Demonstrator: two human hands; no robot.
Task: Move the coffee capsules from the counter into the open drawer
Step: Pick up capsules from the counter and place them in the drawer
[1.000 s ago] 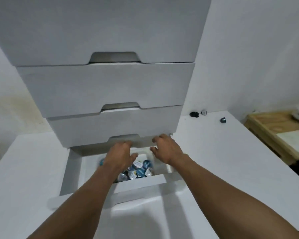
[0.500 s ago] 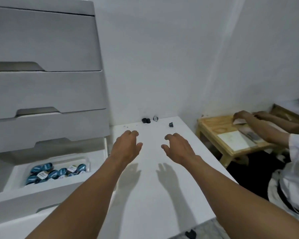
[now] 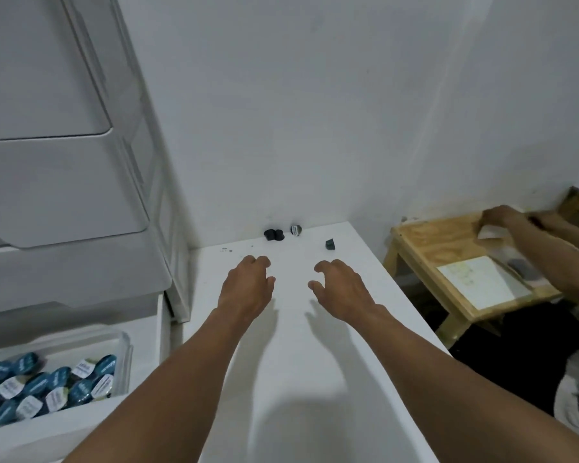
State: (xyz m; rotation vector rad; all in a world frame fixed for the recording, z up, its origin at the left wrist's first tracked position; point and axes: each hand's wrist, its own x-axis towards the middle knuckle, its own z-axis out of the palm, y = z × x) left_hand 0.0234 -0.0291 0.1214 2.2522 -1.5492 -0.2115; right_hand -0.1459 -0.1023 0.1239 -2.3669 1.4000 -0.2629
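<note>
Dark capsules [image 3: 273, 234] lie beside the wall [image 3: 315, 128]. With left hand [image 3: 246, 289] and right hand [image 3: 343, 289] empty, fingers relaxed, pinch one capsule each.

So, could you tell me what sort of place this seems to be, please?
Probably a small workroom or storage corner rather than a real kitchen: a white counter against plain walls, a white drawer unit whose open drawer holds coffee capsules, and a low plywood table beside it.
</note>
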